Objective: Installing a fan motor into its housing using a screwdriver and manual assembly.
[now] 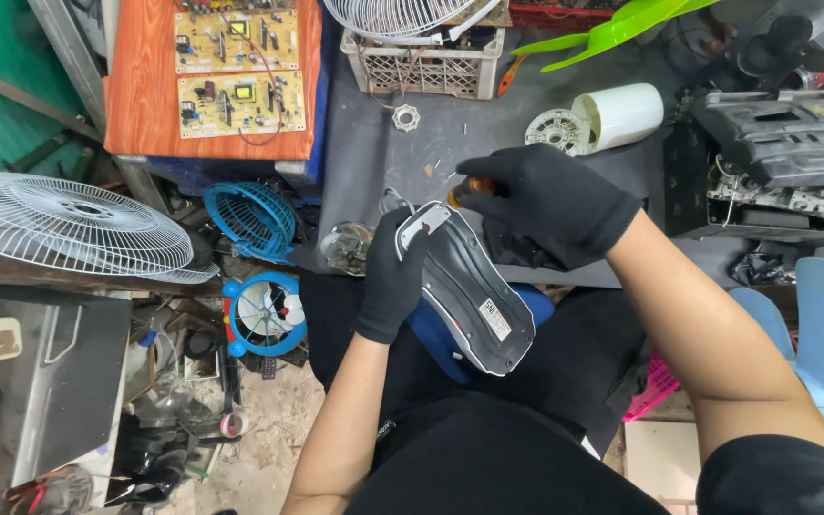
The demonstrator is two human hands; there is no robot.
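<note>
My left hand (391,277), in a black glove, grips the left edge of a dark grey, white-rimmed plastic housing (474,286) that rests tilted on my lap. A blue part (431,334) sticks out beneath the housing. My right hand (555,205), also gloved in black, is closed around a screwdriver with an orange and black handle (469,188). The tool points at the upper end of the housing. Its tip is hidden behind my fingers and the housing.
A dark worktable (450,133) ahead carries a plastic crate (426,65), a white motor cover (622,114) and small parts. Circuit boards (237,67) lie on an orange board. Fan grilles (69,224), a blue fan (264,313) and clutter fill the left floor.
</note>
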